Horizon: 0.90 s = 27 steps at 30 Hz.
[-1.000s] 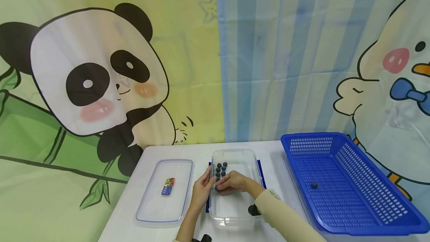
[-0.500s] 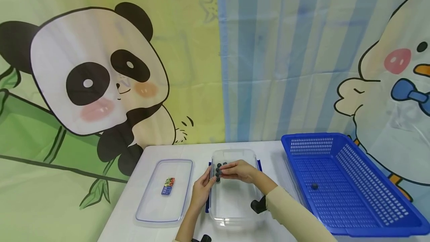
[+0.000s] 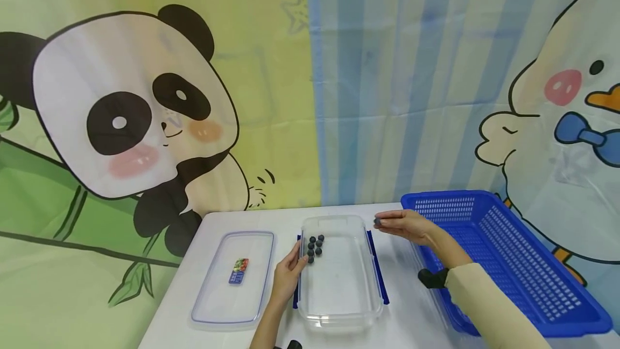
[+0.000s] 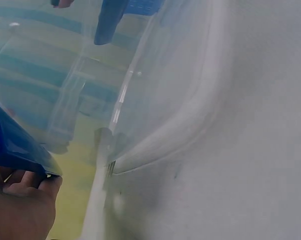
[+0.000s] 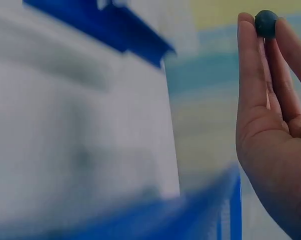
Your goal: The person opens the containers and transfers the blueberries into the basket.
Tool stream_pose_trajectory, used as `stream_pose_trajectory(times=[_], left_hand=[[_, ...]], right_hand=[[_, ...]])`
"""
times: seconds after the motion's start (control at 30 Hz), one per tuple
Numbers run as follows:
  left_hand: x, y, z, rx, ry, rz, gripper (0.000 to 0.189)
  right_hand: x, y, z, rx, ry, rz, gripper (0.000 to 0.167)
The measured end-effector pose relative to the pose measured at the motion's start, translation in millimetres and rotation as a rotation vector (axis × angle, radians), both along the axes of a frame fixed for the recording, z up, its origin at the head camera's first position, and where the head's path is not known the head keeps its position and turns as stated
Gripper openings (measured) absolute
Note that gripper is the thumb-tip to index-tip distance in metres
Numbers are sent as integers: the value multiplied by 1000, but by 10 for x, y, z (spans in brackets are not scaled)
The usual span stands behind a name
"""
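Note:
A clear plastic food box (image 3: pixel 339 318) with blue side latches stands on the white table. Several dark blueberries (image 3: pixel 318 244) lie in two short rows at its far left. My left hand (image 3: pixel 287 273) grips the box's left side, thumb at the rim; in the left wrist view its fingers curl by a blue latch (image 4: pixel 20 142). Up in the air between box and basket, my right hand (image 3: pixel 409 225) pinches one blueberry (image 5: pixel 266 24) between thumb and fingertips.
A blue perforated basket (image 3: pixel 557 333) stands at the right, partly covered by my right forearm. The box's clear lid (image 3: pixel 227 308), with a small colourful label (image 3: pixel 238 271), lies flat at the left. A cartoon curtain (image 3: pixel 271 123) hangs behind the table.
My right hand has left the box and moved right, toward the basket, with a blueberry in its fingertips. The left hand has stayed at the box. The basket's single blueberry is now hidden.

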<state>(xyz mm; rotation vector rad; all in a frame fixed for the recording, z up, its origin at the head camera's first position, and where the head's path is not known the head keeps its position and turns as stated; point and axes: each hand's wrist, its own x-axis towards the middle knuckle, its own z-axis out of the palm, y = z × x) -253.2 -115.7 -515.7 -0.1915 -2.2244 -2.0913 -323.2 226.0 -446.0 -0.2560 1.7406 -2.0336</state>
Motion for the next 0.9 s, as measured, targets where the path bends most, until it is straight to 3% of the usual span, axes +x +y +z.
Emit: stream_pose_trajectory(times=[0.13,0.3,0.43,0.53,0.77,0.9], left_hand=[[-2,-5,-2,3,20,2,60],[-11,3,-11,27,6,-5,59],[-7,5,-14,23,2,-4,59],[-1,3,-17,13,5,-5,60],[2,-1,-22,24,9,-10,61],[-2,-2,-24,23,6,-11,61]], right_hand=[[76,554,-16,31,-3,-51,33],[218,1206,-157,137,14,-43,39],[321,1572,-319,298,49,-31,48],[380,1747,-441,346,39,-34,49],[468,1921,-592,222,-107,-95,32],[487,1934,-600,179,-131,-101,30]])
